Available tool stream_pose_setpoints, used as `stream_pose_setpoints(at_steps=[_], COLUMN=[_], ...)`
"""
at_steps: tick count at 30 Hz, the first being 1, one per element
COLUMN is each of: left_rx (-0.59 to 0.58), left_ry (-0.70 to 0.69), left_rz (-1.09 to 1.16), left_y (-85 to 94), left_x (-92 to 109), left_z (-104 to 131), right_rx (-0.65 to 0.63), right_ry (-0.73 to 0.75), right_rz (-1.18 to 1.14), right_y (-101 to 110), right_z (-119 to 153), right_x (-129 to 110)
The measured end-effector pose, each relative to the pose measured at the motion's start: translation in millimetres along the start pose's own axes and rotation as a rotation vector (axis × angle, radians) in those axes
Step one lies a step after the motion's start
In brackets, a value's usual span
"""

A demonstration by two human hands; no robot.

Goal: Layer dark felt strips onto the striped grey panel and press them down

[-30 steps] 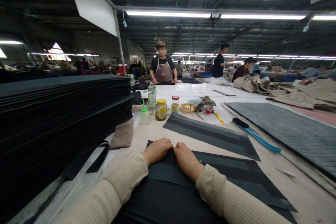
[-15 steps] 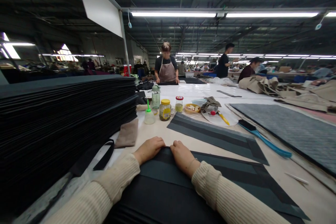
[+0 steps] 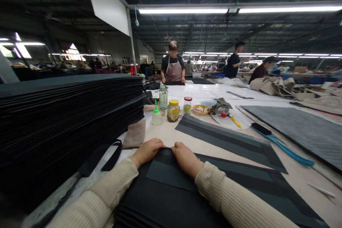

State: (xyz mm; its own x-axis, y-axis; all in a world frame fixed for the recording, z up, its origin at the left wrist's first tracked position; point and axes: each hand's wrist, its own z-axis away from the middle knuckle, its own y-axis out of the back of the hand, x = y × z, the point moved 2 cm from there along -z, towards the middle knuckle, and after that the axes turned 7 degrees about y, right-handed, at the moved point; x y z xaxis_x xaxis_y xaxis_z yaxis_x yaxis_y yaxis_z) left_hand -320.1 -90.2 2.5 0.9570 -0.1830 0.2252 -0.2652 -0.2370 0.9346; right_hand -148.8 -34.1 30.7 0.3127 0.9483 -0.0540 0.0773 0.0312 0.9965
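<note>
In front of me lies a dark green sheet panel (image 3: 171, 177) with a black band along its far edge, on top of several black sheets (image 3: 165, 203). Fingers of my left hand (image 3: 148, 151) are closed on the far edge near the panel's left end. My right hand (image 3: 186, 158) pinches the same edge a short way to the right, knuckles up. A narrow gap separates the two hands. What the fingertips press is partly hidden under the fingers. Beyond my right hand, a similar green panel with black bands (image 3: 228, 139) lies flat on the table.
A tall stack of dark sheets (image 3: 69, 114) rises at left, beside a brown cloth piece (image 3: 135, 134). Ahead stand a squeeze bottle (image 3: 157, 117), a yellow-lidded jar (image 3: 173, 112) and a red-lidded jar (image 3: 187, 105). A blue-handled brush (image 3: 288, 149) lies right. A co-worker (image 3: 173, 69) stands across the table.
The view has turned a little left, so the table things sit further right. Both hands have shifted slightly left along the edge, still pinching; more black shows beside the panel's left end.
</note>
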Motion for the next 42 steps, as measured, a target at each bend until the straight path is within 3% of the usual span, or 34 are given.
stream_pose_setpoints(at_steps=[10, 16, 21, 26, 34, 38, 42], left_rx=[-0.038, -0.066, 0.066, 0.126, 0.018, 0.066, 0.158], left_ry=[-0.030, 0.015, 0.175, 0.246, 0.133, 0.189, 0.244], left_rz=[-0.007, 0.084, 0.237, 0.293, 0.238, 0.344, 0.371], left_y=[-1.0, 9.9, 13.4, 8.8, 4.3, 5.9, 13.3], left_x=[-3, -21, -28, -18, 3, -2, -11], left_z=[-1, 7, 13, 8, 1, 5, 6], right_rx=[-0.019, 0.036, 0.138, 0.200, 0.165, 0.092, 0.057], right_ry=[0.055, 0.065, -0.042, -0.124, -0.045, 0.006, -0.129], right_rz=[0.017, 0.024, -0.066, -0.242, -0.298, -0.343, -0.404], right_y=[-2, -10, -15, -19, -14, -3, 21], right_z=[-14, -14, -11, -10, -12, 25, 110], right_x=[-4, -2, 11, 23, 20, 54, 125])
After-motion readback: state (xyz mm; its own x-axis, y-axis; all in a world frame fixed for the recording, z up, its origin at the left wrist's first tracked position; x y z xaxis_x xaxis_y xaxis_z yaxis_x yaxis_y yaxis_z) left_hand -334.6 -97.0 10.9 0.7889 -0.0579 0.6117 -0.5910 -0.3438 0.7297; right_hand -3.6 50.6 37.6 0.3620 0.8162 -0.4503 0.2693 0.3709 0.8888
